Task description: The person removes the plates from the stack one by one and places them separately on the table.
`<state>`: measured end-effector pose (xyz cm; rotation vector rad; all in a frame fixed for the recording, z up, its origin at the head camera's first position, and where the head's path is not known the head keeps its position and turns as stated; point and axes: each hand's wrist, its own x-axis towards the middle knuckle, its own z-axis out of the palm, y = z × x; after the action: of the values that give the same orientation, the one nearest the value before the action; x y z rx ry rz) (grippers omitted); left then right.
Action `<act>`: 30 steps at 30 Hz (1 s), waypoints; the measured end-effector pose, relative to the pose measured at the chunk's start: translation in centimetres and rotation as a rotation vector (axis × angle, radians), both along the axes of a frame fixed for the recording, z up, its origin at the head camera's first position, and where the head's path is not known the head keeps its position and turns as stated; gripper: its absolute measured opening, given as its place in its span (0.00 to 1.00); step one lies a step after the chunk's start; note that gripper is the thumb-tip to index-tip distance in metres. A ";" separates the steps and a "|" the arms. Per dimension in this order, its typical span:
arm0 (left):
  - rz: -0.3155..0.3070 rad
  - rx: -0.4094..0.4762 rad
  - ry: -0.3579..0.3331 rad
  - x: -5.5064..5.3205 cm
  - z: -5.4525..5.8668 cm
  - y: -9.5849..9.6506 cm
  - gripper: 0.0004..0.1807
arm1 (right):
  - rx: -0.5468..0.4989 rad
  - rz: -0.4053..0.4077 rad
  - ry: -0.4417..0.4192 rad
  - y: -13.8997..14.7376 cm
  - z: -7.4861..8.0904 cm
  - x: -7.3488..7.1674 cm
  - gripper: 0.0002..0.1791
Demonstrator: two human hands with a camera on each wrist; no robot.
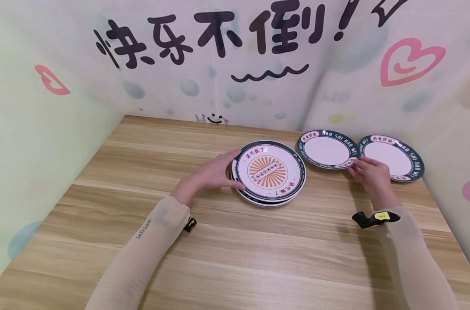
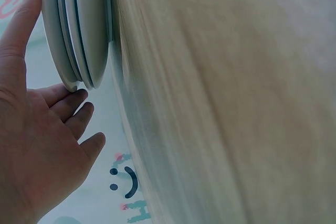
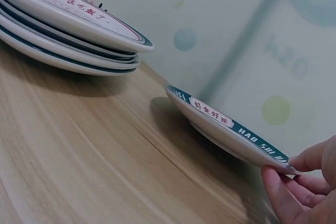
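A stack of several white plates with dark green rims (image 1: pixel 269 172) stands on the wooden table, its top plate printed with an orange sunburst. My left hand (image 1: pixel 215 171) grips the stack's left side, thumb at the near rim and index finger at the far rim. In the left wrist view, the other fingers (image 2: pixel 79 121) stick out beside the plate edges. My right hand (image 1: pixel 374 177) pinches the near right rim of a green-rimmed plate (image 1: pixel 328 148), thumb below and index finger above. That plate looks tilted in the right wrist view, with a shadow underneath.
Another green-rimmed plate (image 1: pixel 393 157) lies at the far right, partly behind my right hand. A printed cloth backdrop (image 1: pixel 219 94) rises at the table's back edge. Wooden tabletop (image 1: pixel 266 258) stretches in front of the plates.
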<state>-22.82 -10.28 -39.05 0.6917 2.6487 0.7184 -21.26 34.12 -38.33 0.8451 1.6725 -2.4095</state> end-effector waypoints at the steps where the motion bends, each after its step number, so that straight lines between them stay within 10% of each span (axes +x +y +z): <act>1: 0.000 0.001 -0.001 0.0 0.0 0.0 0.66 | -0.004 0.010 -0.001 0.0 0.0 0.0 0.20; 7: 0.001 0.007 -0.005 0.1 0.1 0.0 0.66 | 0.011 0.059 -0.044 0.2 0.3 0.0 0.36; 23: -0.001 0.007 -0.002 0.0 0.2 0.0 0.66 | 0.029 0.048 -0.027 0.4 0.7 0.3 0.38; 30: -0.007 0.003 0.002 0.0 0.1 0.1 0.66 | -0.046 -0.006 0.034 0.7 0.9 0.6 0.08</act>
<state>-22.84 -10.22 -38.95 0.7030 2.6460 0.7208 -20.61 34.78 -37.44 0.8080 1.6214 -2.4695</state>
